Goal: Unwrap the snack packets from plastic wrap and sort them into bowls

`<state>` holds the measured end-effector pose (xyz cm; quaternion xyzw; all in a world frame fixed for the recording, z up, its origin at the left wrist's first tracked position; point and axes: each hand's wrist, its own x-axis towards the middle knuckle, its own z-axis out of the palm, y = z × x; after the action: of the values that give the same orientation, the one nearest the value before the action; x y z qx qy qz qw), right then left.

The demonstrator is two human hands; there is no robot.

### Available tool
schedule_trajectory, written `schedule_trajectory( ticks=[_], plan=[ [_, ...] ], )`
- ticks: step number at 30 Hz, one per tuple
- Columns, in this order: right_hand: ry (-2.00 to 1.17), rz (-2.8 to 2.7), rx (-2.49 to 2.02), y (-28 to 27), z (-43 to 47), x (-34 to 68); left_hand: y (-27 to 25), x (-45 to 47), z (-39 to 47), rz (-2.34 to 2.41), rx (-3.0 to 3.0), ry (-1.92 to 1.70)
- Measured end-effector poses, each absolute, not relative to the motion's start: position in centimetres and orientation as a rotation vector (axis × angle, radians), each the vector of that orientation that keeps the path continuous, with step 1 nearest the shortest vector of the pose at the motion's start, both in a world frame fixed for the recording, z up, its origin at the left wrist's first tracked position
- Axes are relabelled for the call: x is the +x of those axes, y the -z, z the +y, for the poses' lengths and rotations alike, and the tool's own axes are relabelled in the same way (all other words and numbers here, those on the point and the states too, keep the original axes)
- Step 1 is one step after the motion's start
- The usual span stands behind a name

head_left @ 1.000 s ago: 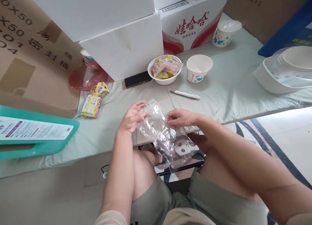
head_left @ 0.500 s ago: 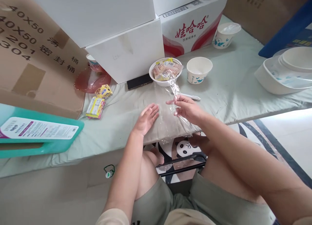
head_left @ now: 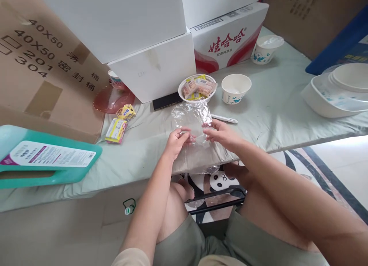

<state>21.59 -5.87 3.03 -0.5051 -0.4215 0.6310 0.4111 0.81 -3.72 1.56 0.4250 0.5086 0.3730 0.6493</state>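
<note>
A thin, clear plastic bag point(head_left: 189, 114), crinkled and shiny, is spread between my two hands above the cloth-covered table. My left hand point(head_left: 178, 142) pinches its left side, thumb against fingers. On the other side, my right hand point(head_left: 220, 134) has its fingers closed on the film. The lower part of the plastic hangs down over the table's front edge. Just beyond it stands a white bowl point(head_left: 181, 95) with several small wrapped packets point(head_left: 198, 87) in it. A white, pen-like object point(head_left: 225, 119) lies behind my right hand.
An empty-looking paper bowl point(head_left: 236, 88) stands right of the packets, another paper bowl point(head_left: 266, 51) farther back. A black phone point(head_left: 166, 101) lies before white boxes point(head_left: 161, 66). Leftward are snack packets point(head_left: 115, 131), a red plate point(head_left: 105, 101) and a teal jug point(head_left: 94, 149).
My left hand, open before, has closed on the plastic. The film has gone from a bunched strand at my right hand to a wider sheet between both hands.
</note>
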Motion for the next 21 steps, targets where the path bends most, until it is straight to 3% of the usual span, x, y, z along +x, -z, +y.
schedule_trajectory(
  ticks=[13, 21],
  plan=[
    [-1.217, -1.116, -1.407, -2.7, -5.5, 22.3, -1.1, 0.1, -4.1, 1.060, 0.928, -0.831],
    [-1.102, -1.106, -1.225, -2.4, -5.3, 22.6, -1.0, -0.6, -4.2, 1.056, 0.948, -0.888]
  ],
)
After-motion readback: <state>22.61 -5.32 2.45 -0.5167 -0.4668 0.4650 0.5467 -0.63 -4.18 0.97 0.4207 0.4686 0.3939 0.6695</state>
